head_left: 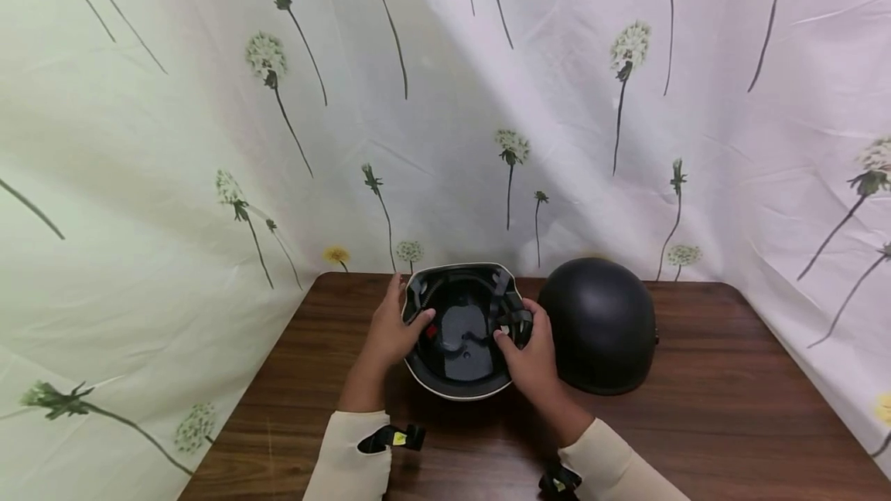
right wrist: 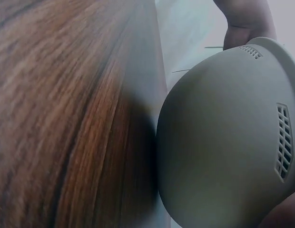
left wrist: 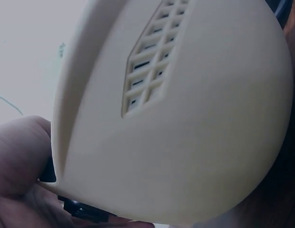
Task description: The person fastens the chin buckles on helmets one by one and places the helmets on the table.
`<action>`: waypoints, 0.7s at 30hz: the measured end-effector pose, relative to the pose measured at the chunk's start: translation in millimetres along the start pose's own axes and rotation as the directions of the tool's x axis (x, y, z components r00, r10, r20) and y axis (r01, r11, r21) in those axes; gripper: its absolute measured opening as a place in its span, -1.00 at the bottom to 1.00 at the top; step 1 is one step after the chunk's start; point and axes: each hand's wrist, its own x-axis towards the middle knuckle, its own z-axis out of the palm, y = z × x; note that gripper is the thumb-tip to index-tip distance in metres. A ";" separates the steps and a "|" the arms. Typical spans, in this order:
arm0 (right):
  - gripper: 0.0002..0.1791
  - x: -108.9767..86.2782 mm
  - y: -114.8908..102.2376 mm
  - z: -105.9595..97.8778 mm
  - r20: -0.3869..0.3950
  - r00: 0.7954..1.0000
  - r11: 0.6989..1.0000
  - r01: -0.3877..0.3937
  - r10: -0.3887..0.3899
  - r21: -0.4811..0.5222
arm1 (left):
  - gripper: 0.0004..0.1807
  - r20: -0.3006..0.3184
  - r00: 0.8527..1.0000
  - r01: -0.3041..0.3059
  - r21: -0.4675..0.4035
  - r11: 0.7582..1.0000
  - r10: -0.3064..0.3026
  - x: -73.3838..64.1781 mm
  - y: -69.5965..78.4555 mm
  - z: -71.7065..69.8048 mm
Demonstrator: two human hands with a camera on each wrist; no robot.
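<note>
A cream helmet [head_left: 459, 391] is turned over, its black padded inside facing up, with dark straps across it. My left hand [head_left: 394, 331] grips its left rim, thumb inside and fingers around the outside. On the right rim, my right hand [head_left: 532, 350] holds on with the thumb over the inner edge beside a strap buckle [head_left: 517, 317]. The smooth shell [left wrist: 200, 123] with a slatted vent [left wrist: 154, 59] fills the left wrist view. From the right wrist, the rounded crown [right wrist: 214, 137] shows close against the table surface.
A black helmet [head_left: 599, 323] sits dome up on the brown wooden table [head_left: 710, 393], just right of my right hand. A white curtain [head_left: 445, 114] printed with dandelions hangs behind the table's far edge and along both sides.
</note>
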 end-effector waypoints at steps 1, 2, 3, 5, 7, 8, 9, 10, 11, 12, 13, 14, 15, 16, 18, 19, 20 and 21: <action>-0.22 -0.7 -0.3 -0.1 0.005 1.000 1.000 -0.007 0.007 -0.001 | 0.09 0.000 0.999 0.033 -0.003 0.999 -0.033 -0.1 0.0 -0.3; -0.21 -1.1 -0.4 -0.2 0.010 1.000 1.000 -0.011 0.011 -0.002 | 0.12 0.005 0.998 0.066 -0.001 0.998 -0.066 -0.5 0.4 -0.8; -0.21 -1.5 -0.5 -0.2 0.012 1.000 1.000 -0.014 0.014 -0.003 | 0.13 0.013 0.996 0.093 0.002 0.996 -0.093 -0.8 1.1 -1.7; -0.20 -2.2 -1.2 -0.3 0.017 1.000 1.000 -0.015 0.015 0.003 | 0.11 0.029 0.991 0.131 0.013 0.991 -0.131 -1.8 2.2 -2.8; -0.19 -2.9 -1.9 -0.7 0.020 1.000 1.000 -0.017 0.017 0.009 | 0.09 0.054 0.987 0.148 0.016 0.989 -0.149 -2.8 4.2 -3.3; -0.18 -3.1 -1.9 -0.7 0.022 1.000 1.000 -0.017 0.017 0.013 | 0.07 0.067 0.986 0.151 0.023 0.988 -0.153 -3.1 4.8 -3.4; -0.17 -3.4 -1.8 -0.7 0.024 1.000 1.000 -0.019 0.019 0.016 | 0.06 0.079 0.985 0.151 0.025 0.988 -0.153 -3.5 5.2 -3.2; -0.17 -3.7 -1.6 -0.7 0.026 1.000 1.000 -0.019 0.018 0.021 | 0.06 0.086 0.985 0.147 0.028 0.989 -0.149 -3.9 5.5 -2.7; -0.16 -4.0 -1.5 -0.7 0.028 0.999 0.999 -0.021 0.020 0.025 | 0.05 0.092 0.985 0.143 0.026 0.989 -0.145 -3.9 6.0 -2.4; -0.16 -4.2 -1.2 -0.7 0.028 0.999 0.999 -0.026 0.025 0.028 | 0.05 0.096 0.986 0.136 0.022 0.990 -0.137 -4.2 6.4 -2.4; -0.16 -4.3 -0.9 -0.5 0.028 0.999 0.999 -0.033 0.032 0.034 | 0.04 0.097 0.986 0.132 0.016 0.991 -0.133 -4.5 6.6 -2.5; -0.16 -4.4 -0.7 -0.3 0.028 0.999 0.998 -0.037 0.036 0.041 | 0.04 0.098 0.987 0.127 0.011 0.992 -0.127 -4.7 6.8 -2.9; -0.16 -4.5 -0.5 -0.3 0.027 0.999 0.998 -0.049 0.047 0.047 | 0.03 0.098 0.987 0.125 0.002 0.992 -0.124 -4.9 7.7 -3.4; -0.16 -4.5 -0.3 -0.2 0.026 0.998 0.997 -0.055 0.053 0.054 | 0.02 0.095 0.988 0.123 -0.008 0.992 -0.122 -5.0 8.3 -4.1; -0.16 -4.7 -0.1 0.0 0.032 0.996 0.994 -0.082 0.080 0.074 | 0.00 0.089 0.989 0.118 -0.028 0.993 -0.115 -5.4 10.0 -6.1; -0.16 -5.0 0.0 0.2 0.036 0.995 0.992 -0.093 0.090 0.084 | 0.00 0.088 0.989 0.119 -0.034 0.992 -0.115 -5.7 10.8 -7.0; -0.16 -5.4 -0.3 0.4 0.041 0.994 0.990 -0.104 0.100 0.094 | -0.01 0.089 0.989 0.120 -0.037 0.992 -0.116 -5.9 11.9 -8.0; -0.16 -5.6 -0.3 0.6 0.047 0.993 0.988 -0.115 0.110 0.106 | -0.01 0.090 0.989 0.123 -0.040 0.992 -0.119 -6.2 12.9 -8.6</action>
